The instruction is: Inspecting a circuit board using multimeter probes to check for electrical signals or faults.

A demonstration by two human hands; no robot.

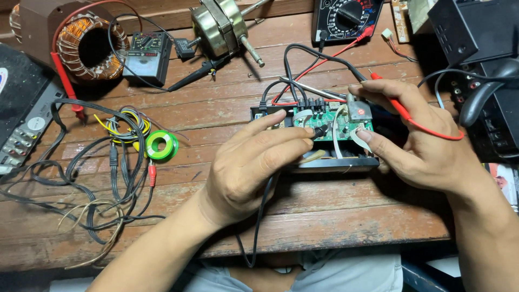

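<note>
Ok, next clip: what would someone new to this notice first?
Probably the two hands meeting at centre over a small green circuit board in a black open casing: the left hand presses a black test probe onto it, the right hand holds a red test probe. Next, the large copper-wound ring coil at the far left of the worn wooden plank table, and the bright green roll of tape among tangled black cables.

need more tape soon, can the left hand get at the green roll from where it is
Probably yes: the green tape roll lies uncovered just beside the left hand, though that hand's fingers hold a black probe.
</note>
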